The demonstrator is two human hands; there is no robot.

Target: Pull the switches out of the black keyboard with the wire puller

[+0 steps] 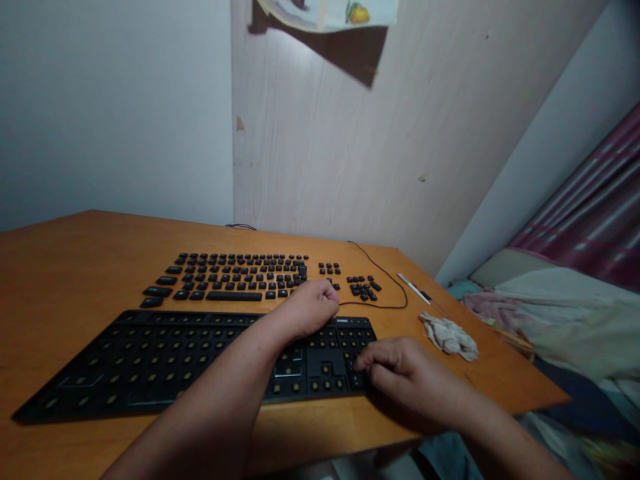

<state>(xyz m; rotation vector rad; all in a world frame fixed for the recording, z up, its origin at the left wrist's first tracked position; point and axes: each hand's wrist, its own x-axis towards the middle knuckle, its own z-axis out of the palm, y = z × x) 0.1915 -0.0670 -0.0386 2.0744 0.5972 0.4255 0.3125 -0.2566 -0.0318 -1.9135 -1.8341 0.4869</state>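
Observation:
A black keyboard base with its keycaps removed lies near the front of the orange table. Behind it, the loose black keycaps are laid out in keyboard order. My left hand reaches over the base to the right end of the keycap rows, its fingers curled in a pinch; what it holds is hidden. My right hand rests on the base's right end with fingers bent, pressing on the numpad area.
A thin black cable loops from the keyboard toward the wall. A crumpled cloth and a white pen-like tool lie at the table's right. A bed with blankets stands right of the table.

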